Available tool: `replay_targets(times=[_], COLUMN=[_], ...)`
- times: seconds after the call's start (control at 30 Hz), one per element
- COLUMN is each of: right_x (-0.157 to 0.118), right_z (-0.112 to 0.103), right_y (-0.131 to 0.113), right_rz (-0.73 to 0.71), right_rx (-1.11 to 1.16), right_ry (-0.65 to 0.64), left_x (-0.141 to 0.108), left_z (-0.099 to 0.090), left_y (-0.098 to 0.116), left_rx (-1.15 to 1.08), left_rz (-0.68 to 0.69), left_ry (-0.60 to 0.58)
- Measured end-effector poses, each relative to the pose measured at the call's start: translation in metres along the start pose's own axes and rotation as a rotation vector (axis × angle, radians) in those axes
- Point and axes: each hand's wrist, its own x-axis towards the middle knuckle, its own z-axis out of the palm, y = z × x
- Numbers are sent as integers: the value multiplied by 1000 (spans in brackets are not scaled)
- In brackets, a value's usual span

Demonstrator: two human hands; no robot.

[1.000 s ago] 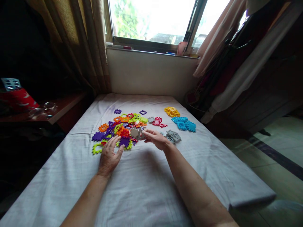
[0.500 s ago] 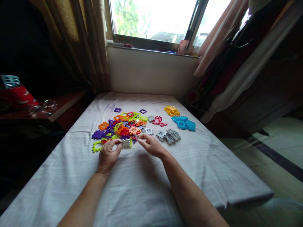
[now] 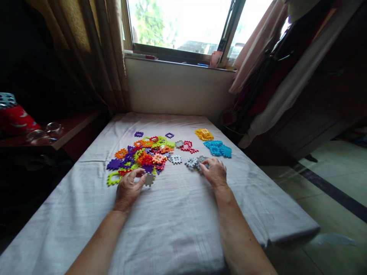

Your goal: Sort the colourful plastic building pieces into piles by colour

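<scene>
Between thumb and fingers, my left hand (image 3: 129, 191) holds a grey square piece (image 3: 149, 179) with toothed edges, at the near side of a mixed pile of colourful pieces (image 3: 145, 157). My right hand (image 3: 215, 172) is at the grey pile (image 3: 201, 160), its fingertips closed over the pile's right part. Whatever is between those fingertips is too small to make out. A light grey window-shaped piece (image 3: 176, 159) lies between the mixed pile and the grey pile. Red pieces (image 3: 187, 146) lie a little behind it.
Behind the grey pile are a blue pile (image 3: 218, 148) and a yellow pile (image 3: 204, 134). Two purple pieces lie at the back. The table (image 3: 172, 229) has a pale cloth. A side table with a red container (image 3: 18, 119) and glasses stands left; hanging clothes are at the right.
My right hand has moved right, from near the mixed pile to the grey pile. My left hand still holds the grey square, now slightly lower. The view has shifted a little.
</scene>
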Motion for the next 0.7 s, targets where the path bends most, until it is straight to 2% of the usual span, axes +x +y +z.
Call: replay_targets(times=[0.1,0.17,0.23,0.3,0.4,0.47,0.53,0.7], right_x=[-4,-12,-25,-41,-57,-57,-46,2], right_z=[5,11,19,27,36,36,30,-1], right_y=[-16,-33,-55,-77,-101,-104,-95,-35], right_rz=[-88,-213,-374,-514,-587,-553,-441,50], right_rx=[77,175,305,429,530,569,585,424], right_ry=[92,90,-6,-160,-289,-282,-230,-41], left_x=[-2,-3,-5,-6,-8,-8,-8,-6], left_z=[1,2,5,7,10,9,8,5], left_y=[2,4,6,8,9,10,12,11], left_rx=[-1,-4,-24,-57,-98,-109,-112,-87], left_rz=[54,93,132,178,236,236,198,159], left_ry=[-10,-5,12,41,82,75,41,-2])
